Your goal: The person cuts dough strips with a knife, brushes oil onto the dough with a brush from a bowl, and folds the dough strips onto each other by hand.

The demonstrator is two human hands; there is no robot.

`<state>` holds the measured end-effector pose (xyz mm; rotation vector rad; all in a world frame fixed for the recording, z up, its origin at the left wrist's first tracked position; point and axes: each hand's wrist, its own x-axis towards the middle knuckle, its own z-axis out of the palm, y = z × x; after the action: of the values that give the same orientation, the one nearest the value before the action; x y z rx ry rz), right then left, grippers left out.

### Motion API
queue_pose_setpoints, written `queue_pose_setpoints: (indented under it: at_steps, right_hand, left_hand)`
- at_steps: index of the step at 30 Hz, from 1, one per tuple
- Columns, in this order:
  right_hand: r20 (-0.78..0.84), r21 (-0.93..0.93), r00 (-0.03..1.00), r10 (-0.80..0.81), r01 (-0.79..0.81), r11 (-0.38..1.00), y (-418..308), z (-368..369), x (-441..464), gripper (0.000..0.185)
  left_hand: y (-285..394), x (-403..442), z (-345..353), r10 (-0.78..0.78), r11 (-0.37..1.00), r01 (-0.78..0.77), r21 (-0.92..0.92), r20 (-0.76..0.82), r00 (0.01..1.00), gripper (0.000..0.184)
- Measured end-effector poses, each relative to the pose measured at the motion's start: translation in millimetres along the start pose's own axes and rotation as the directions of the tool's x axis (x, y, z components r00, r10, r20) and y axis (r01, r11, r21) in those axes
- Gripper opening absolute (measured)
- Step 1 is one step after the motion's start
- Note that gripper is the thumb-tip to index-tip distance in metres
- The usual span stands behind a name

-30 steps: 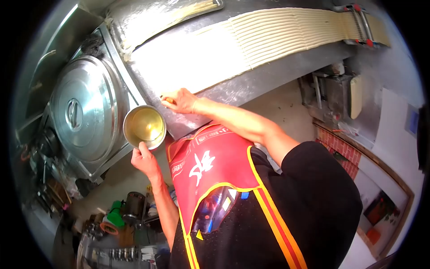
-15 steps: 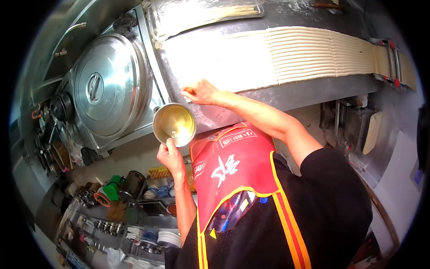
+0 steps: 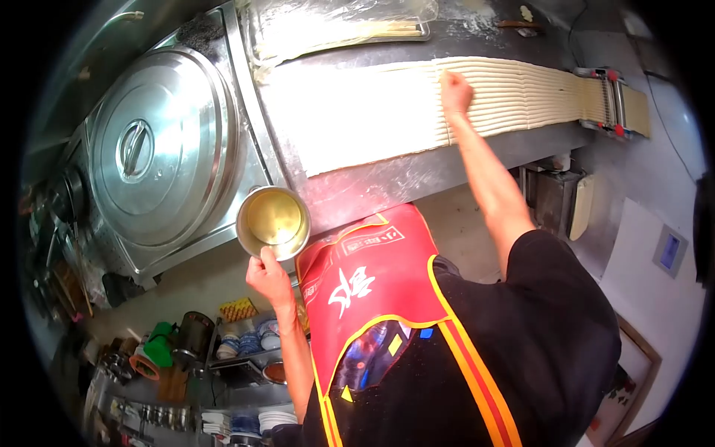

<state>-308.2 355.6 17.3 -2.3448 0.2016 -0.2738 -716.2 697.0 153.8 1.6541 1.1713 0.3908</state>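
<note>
My left hand (image 3: 269, 280) is closed around the near side of a metal pot (image 3: 246, 225), held beside the bench edge. Clear yellow liquid (image 3: 277, 216) lies in the pot. My right hand (image 3: 456, 94) is closed in a fist over a long sheet of dough (image 3: 514, 97) scored into strips. Whatever is in that fist is hidden by the fingers. Toward the left the dough is washed out by glare. At its far right end the sheet meets a roller device (image 3: 612, 103) with red parts.
A large lidded metal pot (image 3: 160, 149) stands to the left. Behind the dough sits a plastic-covered tray (image 3: 357, 33). The steel bench (image 3: 387, 186) has flour traces at the back. Shelves with bowls and plates (image 3: 275, 419) are low at the left.
My right hand has moved from near the pot, away and to the right, over the dough. The pot in my left hand is slightly lower and further left in view.
</note>
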Motion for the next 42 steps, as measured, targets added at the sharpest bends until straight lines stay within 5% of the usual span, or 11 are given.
queue_pose_setpoints:
  at_steps: [1, 6, 9, 16, 18, 25, 27, 32, 34, 39, 42]
  right_hand:
    - [0.068, -0.194, 0.99, -0.128, 0.138, 0.971, -0.8, 30.6, -9.1, 0.03]
    - [0.323, 0.451, 0.823, -0.467, 0.299, 0.841, -189.7, 156.6, -138.6, 0.02]
    - [0.669, 0.583, 0.741, -0.063, -0.47, 0.663, -215.8, 126.5, -112.3, 0.019]
    - [-0.023, 0.087, 0.912, 0.41, -0.407, 0.909, 14.0, -45.2, 68.0, 0.029]
    - [-0.108, -0.286, 0.994, -0.02, -0.012, 0.958, 3.2, -30.8, 51.2, 0.033]
    - [0.334, 0.43, 0.774, -0.539, 0.384, 0.817, -182.6, 135.5, -150.9, 0.022]
    - [0.764, 0.454, 0.64, -0.08, -0.445, 0.772, -191.2, 111.0, -138.6, 0.027]
    - [0.202, 0.364, 0.938, 0.283, -0.34, 0.867, -1.9, -26.6, 1.1, 0.036]
    - [-0.19, -0.049, 0.969, 0.161, -0.173, 0.984, 0.7, -45.4, 1.2, 0.039]
    - [0.411, 0.04, 0.866, -0.284, 0.294, 0.955, -102.5, 123.9, -162.1, 0.021]
    - [0.466, 0.493, 0.821, -0.329, 0.068, 0.867, -206.0, 92.9, -211.7, 0.011]
  left_hand:
    - [-1.4, 4.9, -3.4, 0.002, 1.0, -0.002, -0.003, 0.011, 1.0, 0.032]
    - [10.9, 20.8, -5.2, 0.032, 0.999, -0.032, 0.007, 0.069, 0.997, 0.034]
    - [12.3, 29.8, -5.5, 0.06, 0.997, -0.065, 0.032, 0.134, 0.989, 0.035]
    - [7.5, 38.0, -14.2, 0.132, 0.989, -0.141, 0.05, 0.15, 0.98, 0.035]
    - [10.4, 35.5, -17.1, 0.124, 0.987, -0.139, 0.077, 0.171, 0.977, 0.035]
    - [21.1, 46.1, -9.5, 0.11, 0.982, -0.144, 0.125, 0.247, 0.963, 0.032]
    - [26.1, 45.4, -9.4, 0.116, 0.979, -0.154, 0.132, 0.254, 0.96, 0.032]
    - [15.7, 44.0, -3.4, 0.162, 0.982, -0.179, 0.058, 0.219, 0.962, 0.037]
    - [15.6, 39.8, -1.9, 0.136, 0.988, -0.151, 0.045, 0.233, 0.963, 0.037]
    - [12.8, 39.5, -0.4, 0.135, 0.981, -0.167, 0.101, 0.272, 0.953, 0.037]
    - [24.6, 37.7, 7.6, 0.131, 0.987, -0.152, 0.052, 0.291, 0.948, 0.038]
